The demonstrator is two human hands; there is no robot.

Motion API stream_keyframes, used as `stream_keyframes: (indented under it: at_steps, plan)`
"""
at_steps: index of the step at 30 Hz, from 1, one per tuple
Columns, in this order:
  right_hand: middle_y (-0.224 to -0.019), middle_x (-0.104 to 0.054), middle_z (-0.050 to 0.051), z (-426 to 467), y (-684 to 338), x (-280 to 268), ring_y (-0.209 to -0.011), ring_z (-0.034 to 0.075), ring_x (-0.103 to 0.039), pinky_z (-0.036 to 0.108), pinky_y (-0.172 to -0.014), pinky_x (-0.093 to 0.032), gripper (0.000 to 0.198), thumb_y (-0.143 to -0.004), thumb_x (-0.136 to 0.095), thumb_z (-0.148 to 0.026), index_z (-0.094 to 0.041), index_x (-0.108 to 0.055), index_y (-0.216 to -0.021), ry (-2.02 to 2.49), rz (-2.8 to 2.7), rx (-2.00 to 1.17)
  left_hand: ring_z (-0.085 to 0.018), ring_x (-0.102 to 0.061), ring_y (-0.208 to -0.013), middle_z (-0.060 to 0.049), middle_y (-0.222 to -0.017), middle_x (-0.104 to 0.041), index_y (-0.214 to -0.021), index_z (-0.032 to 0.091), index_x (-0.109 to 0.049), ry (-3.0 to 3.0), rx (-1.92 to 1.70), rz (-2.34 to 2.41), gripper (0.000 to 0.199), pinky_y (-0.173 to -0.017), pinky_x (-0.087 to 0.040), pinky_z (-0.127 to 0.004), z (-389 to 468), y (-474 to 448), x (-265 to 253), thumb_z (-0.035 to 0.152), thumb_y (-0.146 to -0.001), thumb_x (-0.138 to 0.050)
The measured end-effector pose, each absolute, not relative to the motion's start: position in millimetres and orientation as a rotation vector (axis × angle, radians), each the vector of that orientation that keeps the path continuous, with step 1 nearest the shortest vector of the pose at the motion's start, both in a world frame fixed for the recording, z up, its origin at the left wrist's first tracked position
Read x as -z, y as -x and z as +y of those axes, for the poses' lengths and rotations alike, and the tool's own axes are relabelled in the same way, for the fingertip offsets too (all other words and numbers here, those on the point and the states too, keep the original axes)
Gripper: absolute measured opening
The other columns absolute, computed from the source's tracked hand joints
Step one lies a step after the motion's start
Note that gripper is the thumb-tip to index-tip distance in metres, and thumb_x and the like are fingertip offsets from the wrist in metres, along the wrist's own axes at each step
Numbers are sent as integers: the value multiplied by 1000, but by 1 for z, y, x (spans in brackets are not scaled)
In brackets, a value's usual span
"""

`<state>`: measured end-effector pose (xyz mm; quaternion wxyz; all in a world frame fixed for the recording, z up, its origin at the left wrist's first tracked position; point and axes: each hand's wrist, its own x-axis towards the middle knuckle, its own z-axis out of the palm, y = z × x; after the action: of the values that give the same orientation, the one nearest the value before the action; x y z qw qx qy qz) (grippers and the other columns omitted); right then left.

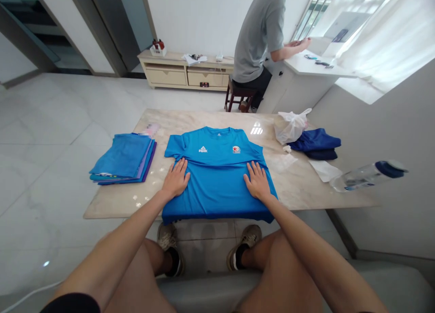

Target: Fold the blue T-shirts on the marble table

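Note:
A blue T-shirt lies spread front side up on the table, collar away from me. Its lower hem hangs over the near edge, and a crease runs across the chest below the logos. My left hand rests flat on the shirt's left side, fingers stretched out. On the right side of the shirt, my right hand also presses flat with its fingers apart. Left of the shirt sits a stack of folded blue and purple clothes.
The marble-patterned table also bears a white plastic bag, dark blue folded cloth, paper and a clear bottle with a blue lid. Beyond it, a person in grey sits on a stool at a white desk.

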<state>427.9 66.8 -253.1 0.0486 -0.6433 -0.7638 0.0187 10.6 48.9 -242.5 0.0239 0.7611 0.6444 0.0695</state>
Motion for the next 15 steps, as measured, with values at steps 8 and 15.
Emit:
stream_keyframes:
  at_steps: [8, 15]
  plan:
    - [-192, -21, 9, 117, -425, 250, -178, 31, -19, 58, -140, -27, 72, -119, -23, -52, -22, -27, -184, 2036, -2312, -116, -36, -32, -173, -21, -186, -31, -178, 4, -35, -2255, -164, 2176, 76, -141, -25, -60, 110, -32, 237, 43, -113, -26]
    - [-192, -20, 10, 168, -425, 252, -178, 33, -17, 60, -140, -25, 73, -118, -21, -53, -23, -24, -185, 2075, -2291, -108, -41, -33, -172, -24, -185, -32, -178, 3, -34, -2255, -210, 2156, 76, -140, -22, -68, 163, -35, 240, 40, -112, -27]
